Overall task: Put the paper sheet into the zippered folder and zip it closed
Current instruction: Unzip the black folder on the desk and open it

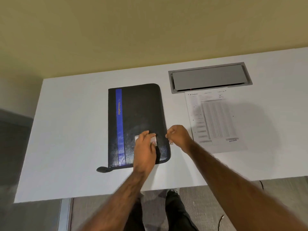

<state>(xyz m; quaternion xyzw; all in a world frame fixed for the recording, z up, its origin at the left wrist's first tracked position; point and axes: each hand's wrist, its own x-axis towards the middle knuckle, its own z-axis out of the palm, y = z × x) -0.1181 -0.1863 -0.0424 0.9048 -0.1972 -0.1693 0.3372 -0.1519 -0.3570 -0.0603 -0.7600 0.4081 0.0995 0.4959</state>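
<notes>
A black zippered folder (138,114) with a blue stripe and gold lettering lies closed on the white desk (71,130). My left hand (145,147) rests flat on its lower right cover, over a small white label. My right hand (179,135) is at the folder's right edge, fingers pinched together by the metal zipper pull (170,143). A printed paper sheet (215,120) lies flat on the desk to the right of the folder, untouched. A black strap tab (102,169) sticks out at the folder's lower left corner.
A grey cable hatch (210,77) is set into the desk behind the paper sheet. The yellow wall stands behind the desk. The desk's front edge runs just below the folder, with carpet floor and my legs beneath it.
</notes>
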